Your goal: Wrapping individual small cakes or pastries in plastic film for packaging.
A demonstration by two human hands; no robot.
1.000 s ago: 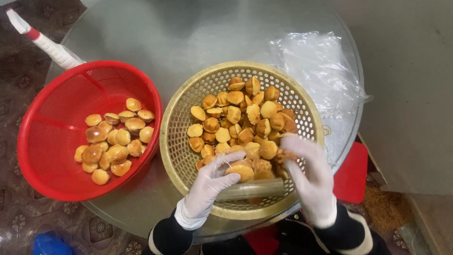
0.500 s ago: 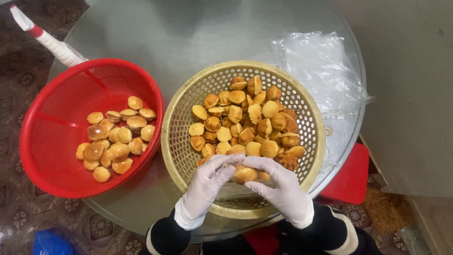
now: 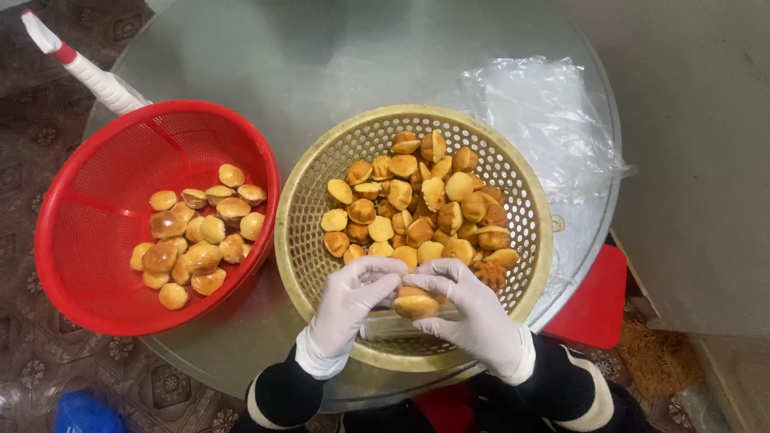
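Observation:
Both of my hands wear white gloves and meet over the near side of a round tan perforated basket (image 3: 305, 200). My left hand (image 3: 353, 301) and my right hand (image 3: 465, 309) pinch the same small golden-brown cake (image 3: 415, 303) between their fingertips. A heap of several similar small cakes (image 3: 417, 200) fills the middle and right of the tan basket. To the left stands a red plastic basket (image 3: 88, 248) with several more of these cakes (image 3: 196, 236) lying in its right half.
Both baskets rest on a round glass table (image 3: 321, 64). A crumpled clear plastic bag (image 3: 545, 120) lies at the table's right. A white and red handle (image 3: 80, 68) sticks out behind the red basket. A red stool (image 3: 597, 301) stands at lower right, a blue object (image 3: 80, 413) on the patterned floor.
My right hand has moved left from the basket's right side to meet my left hand. Both hands now hold one cake together over the near part of the tan basket.

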